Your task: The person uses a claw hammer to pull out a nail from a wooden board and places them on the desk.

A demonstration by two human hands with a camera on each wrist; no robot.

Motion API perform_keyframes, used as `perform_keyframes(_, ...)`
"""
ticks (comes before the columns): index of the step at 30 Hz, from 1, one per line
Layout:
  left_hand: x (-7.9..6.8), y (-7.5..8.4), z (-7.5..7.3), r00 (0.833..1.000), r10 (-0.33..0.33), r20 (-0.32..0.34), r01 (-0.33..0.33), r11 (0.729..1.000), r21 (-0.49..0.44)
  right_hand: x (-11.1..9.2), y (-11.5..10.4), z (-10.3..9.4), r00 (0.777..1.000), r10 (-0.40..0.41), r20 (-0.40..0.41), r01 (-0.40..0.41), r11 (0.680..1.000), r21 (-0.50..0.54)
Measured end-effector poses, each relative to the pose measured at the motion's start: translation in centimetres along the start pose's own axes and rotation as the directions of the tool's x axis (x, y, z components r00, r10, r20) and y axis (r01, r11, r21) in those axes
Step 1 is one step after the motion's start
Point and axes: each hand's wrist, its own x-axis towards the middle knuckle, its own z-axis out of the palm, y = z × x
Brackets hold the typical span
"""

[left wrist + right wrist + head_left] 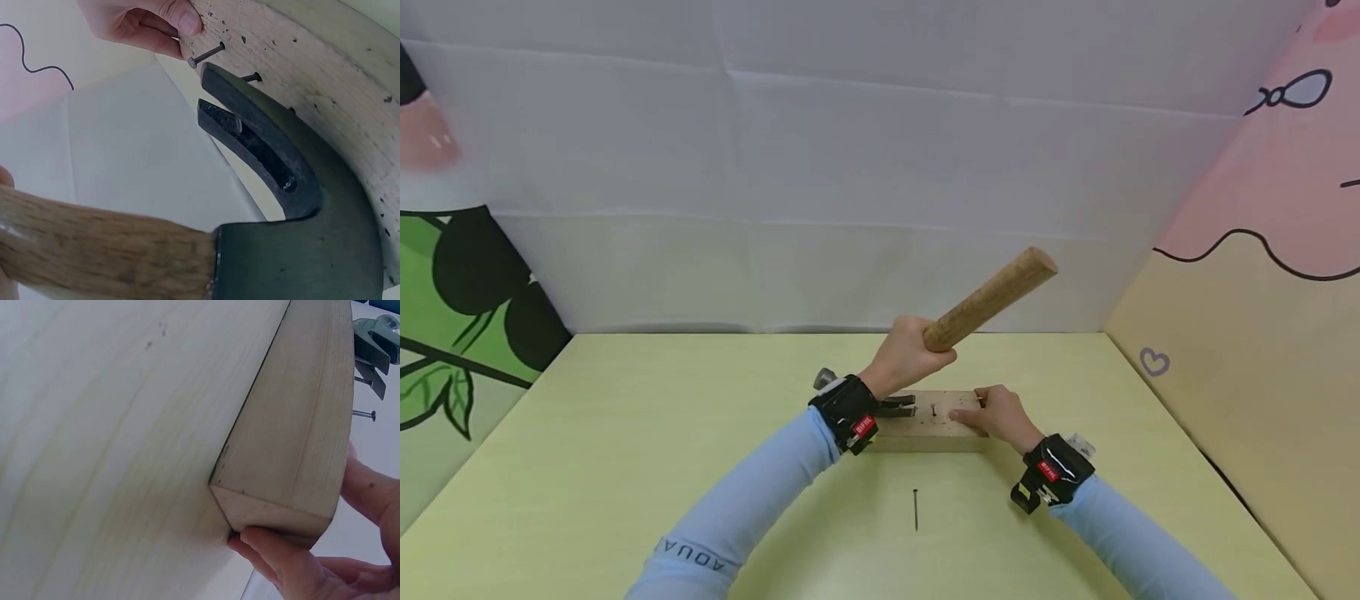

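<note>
A claw hammer (992,300) is gripped by the wooden handle in my left hand (906,360), handle end up to the right. Its forked claw (256,147) hangs close over a wooden block (932,443), which lies flat on the table. Two nails stick up from the block: one nail (207,55) is fully visible, while the other nail (252,77) sits right by the claw tips and is partly hidden behind them. My right hand (1003,414) holds the block's right end, thumb on top and fingers against the end face.
On the yellowish table (647,467) a loose nail (915,510) lies in front of the block. A white cloth backdrop (850,167) rises behind the table, and printed panels with cartoon figures stand at the left and right sides.
</note>
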Motion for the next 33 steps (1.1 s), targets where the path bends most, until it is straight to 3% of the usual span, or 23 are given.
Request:
perform_keyframes(9,-0.4,0.0,-0.6,1.000,0.008,-0.027,-0.008,1.000,-0.030,0.5,0.0,0.3,1.000,0.019,0.006,-0.019,0.999,-0.038)
perform_keyframes(15,-0.4,-0.2,-1.0,0.995,-0.028,-0.098,0.018,0.995,-0.099,0.6,0.0,0.1,1.000,0.021,0.009,-0.021,0.999,-0.043)
perform_keyframes(20,-0.8,-0.5,-2.2,0.972,-0.152,-0.178,0.089,0.943,-0.320,0.5,-0.2,-0.2,1.000,0.014,0.004,-0.013,0.998,-0.063)
perform_keyframes(22,-1.1,-0.7,-3.0,0.959,-0.195,-0.205,0.092,0.901,-0.423,0.4,-0.3,-0.3,1.000,0.004,0.004,-0.003,0.997,-0.076)
perform_keyframes(27,-2.2,-1.6,-5.1,0.939,-0.224,-0.261,0.051,0.842,-0.538,0.4,-0.2,-0.4,1.000,0.015,0.019,-0.014,0.997,-0.079)
perform_keyframes(33,-2.8,-1.7,-6.1,0.936,-0.233,-0.265,0.056,0.839,-0.541,0.4,0.0,-0.5,0.997,0.059,0.041,-0.056,0.996,-0.066)
